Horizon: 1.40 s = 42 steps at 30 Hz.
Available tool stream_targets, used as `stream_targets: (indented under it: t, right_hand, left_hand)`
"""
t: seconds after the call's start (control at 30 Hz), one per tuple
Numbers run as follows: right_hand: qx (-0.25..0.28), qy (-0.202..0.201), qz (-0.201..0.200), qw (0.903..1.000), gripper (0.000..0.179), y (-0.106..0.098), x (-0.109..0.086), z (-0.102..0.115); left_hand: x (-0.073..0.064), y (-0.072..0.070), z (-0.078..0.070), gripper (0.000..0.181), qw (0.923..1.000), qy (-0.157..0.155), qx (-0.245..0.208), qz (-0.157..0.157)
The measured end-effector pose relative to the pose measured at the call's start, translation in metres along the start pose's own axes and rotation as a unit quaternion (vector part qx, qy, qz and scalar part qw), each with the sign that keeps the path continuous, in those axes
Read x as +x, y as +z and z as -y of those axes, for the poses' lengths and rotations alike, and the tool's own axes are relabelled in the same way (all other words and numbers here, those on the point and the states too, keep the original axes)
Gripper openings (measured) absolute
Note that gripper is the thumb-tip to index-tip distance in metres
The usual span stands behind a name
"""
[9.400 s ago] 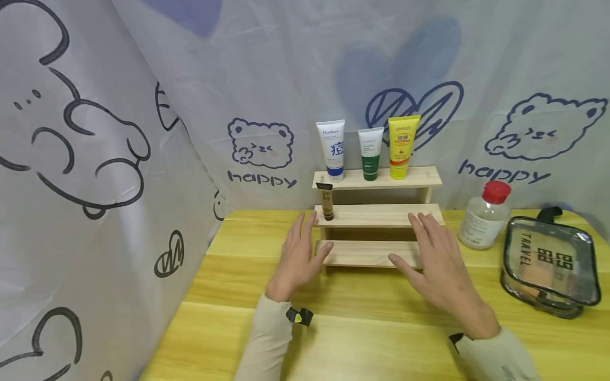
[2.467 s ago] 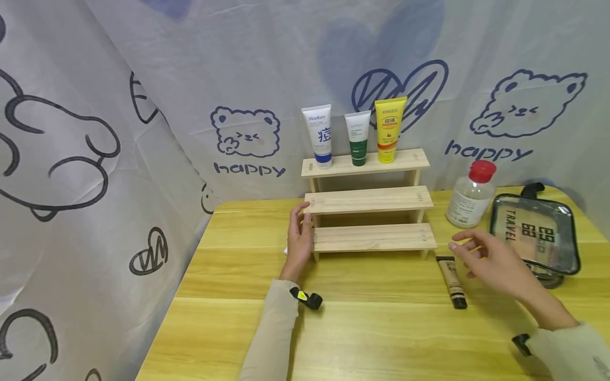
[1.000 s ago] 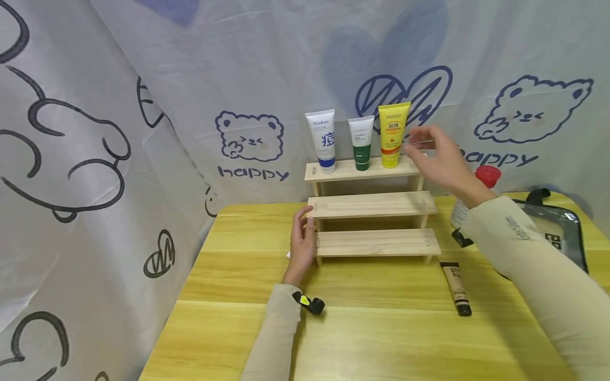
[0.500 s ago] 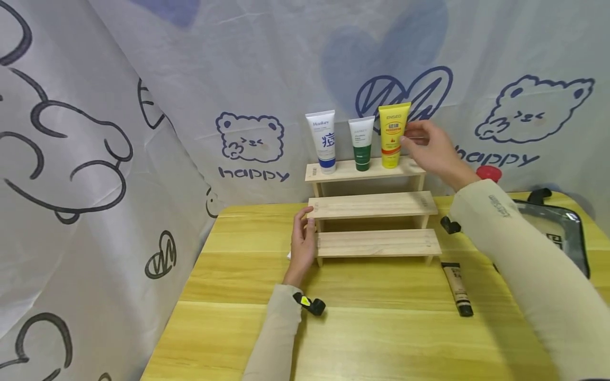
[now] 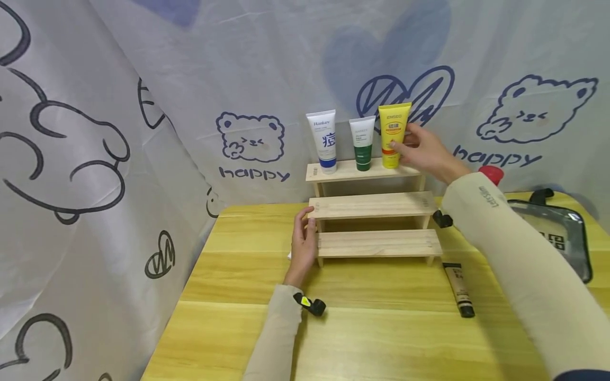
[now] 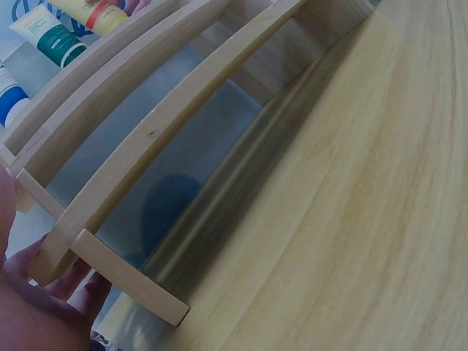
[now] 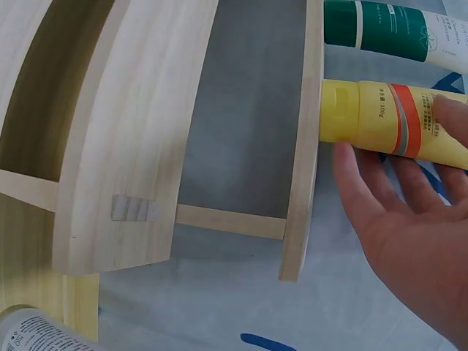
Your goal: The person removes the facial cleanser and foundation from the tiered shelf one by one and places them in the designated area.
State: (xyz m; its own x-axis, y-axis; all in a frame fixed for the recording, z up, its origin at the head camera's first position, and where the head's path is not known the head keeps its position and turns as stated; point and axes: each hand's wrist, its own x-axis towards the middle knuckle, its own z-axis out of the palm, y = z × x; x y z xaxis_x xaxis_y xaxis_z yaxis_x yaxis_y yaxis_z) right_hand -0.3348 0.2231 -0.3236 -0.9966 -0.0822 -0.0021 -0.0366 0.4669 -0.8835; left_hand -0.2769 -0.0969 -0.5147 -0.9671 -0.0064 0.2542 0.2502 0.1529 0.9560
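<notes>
At the left end of a three-tier wooden shelf (image 5: 371,205), my left hand (image 5: 303,246) grips the side, and in the left wrist view its fingers curl round the end pieces. A yellow tube (image 5: 393,124) stands cap down on the top tier's right part. My right hand (image 5: 425,153) holds it, thumb across the front and fingers behind; the right wrist view shows the yellow tube (image 7: 376,117) with its cap on the board. To its left stand a white-and-green tube (image 5: 363,143) and a white-and-blue tube (image 5: 325,142).
A tan tube (image 5: 458,288) with black ends lies on the wooden table (image 5: 371,323), right of the shelf's front. Behind my right sleeve are a red-capped bottle (image 5: 492,173) and a clear travel pouch (image 5: 567,233), both partly hidden. A printed curtain (image 5: 267,63) hangs behind.
The tan tube went from the middle tier to the table. My left hand took hold of the shelf's end. My right hand rose from near the tan tube and took hold of the yellow tube.
</notes>
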Motion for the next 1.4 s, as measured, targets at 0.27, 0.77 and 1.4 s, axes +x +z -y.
stream_targets:
  t: [0.27,0.77,1.4]
  right_hand:
    - [0.004,-0.009,0.006,0.9999,0.064,0.001,-0.003,0.003]
    - [-0.001,-0.068,-0.025,0.9974,0.061,0.005,-0.035,0.005]
    - [-0.056,-0.137,0.007,0.989,0.056,0.011,-0.135,-0.013]
  left_hand:
    - [0.001,-0.001,-0.002,0.036,1.0,0.006,0.004,0.003]
    - [-0.001,-0.001,0.001,0.035,1.0,0.003,0.0,-0.001]
    - [0.001,0.002,0.002,0.036,1.0,0.001,-0.002,-0.006]
